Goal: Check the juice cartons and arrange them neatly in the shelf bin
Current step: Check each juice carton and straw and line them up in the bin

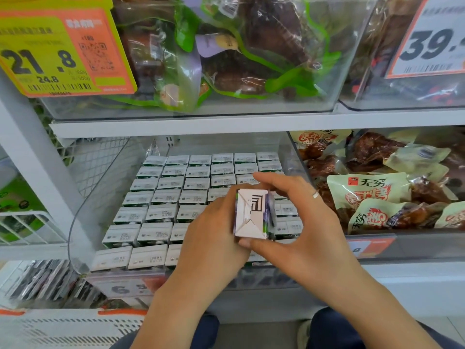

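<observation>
1. There is one view only, from the wide-angle camera on my head; no second view overlaps it.
2. It faces forward and down, towards a shop shelf directly in front of me.
3. It sits close to the shelf: the clear shelf bin (83, 197) of juice cartons (161, 212) fills the middle of the picture.
4. My left hand (214, 238) and right hand (302, 222) enter from the bottom edge and meet at the centre, in front of the bin.
5. The top edge reaches the upper shelf with its yellow price tag (50, 54); the bottom edge shows my knees (334, 326).
6. Straight shelf edges bow towards the picture borders.
</observation>
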